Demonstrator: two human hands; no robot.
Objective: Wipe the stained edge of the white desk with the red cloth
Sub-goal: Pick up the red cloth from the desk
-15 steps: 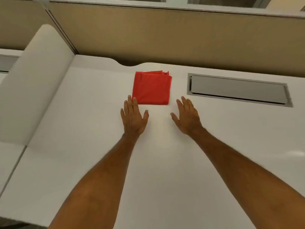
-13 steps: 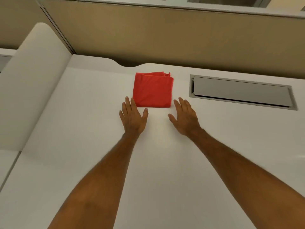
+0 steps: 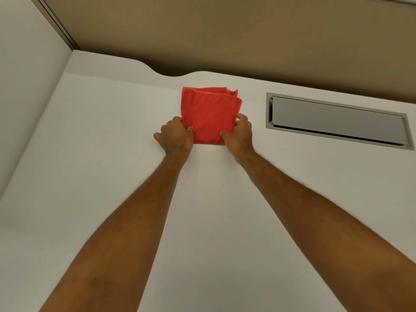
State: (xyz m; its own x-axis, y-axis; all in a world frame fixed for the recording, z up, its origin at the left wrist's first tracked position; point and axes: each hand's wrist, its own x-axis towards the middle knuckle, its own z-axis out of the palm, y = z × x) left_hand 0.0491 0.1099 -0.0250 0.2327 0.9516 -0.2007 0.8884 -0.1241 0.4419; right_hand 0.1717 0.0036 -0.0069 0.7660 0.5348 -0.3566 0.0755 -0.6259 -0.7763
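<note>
A folded red cloth [image 3: 210,111] lies on the white desk [image 3: 108,154] near its far edge, just below a curved notch in that edge. My left hand [image 3: 176,137] grips the cloth's near left corner, thumb on top. My right hand [image 3: 239,134] pinches the near right corner and right side, fingers curled over the fabric. Both forearms stretch out over the desk. No stain shows on the desk from here.
A grey hinged cable flap [image 3: 337,121] is set into the desk to the right of the cloth. A tan partition wall [image 3: 225,30] stands behind the desk. A white side panel [image 3: 27,86] rises at the left.
Both hands have moved forward from lying flat on the desk and have closed on the cloth's near corners. The view has shifted closer to the cloth.
</note>
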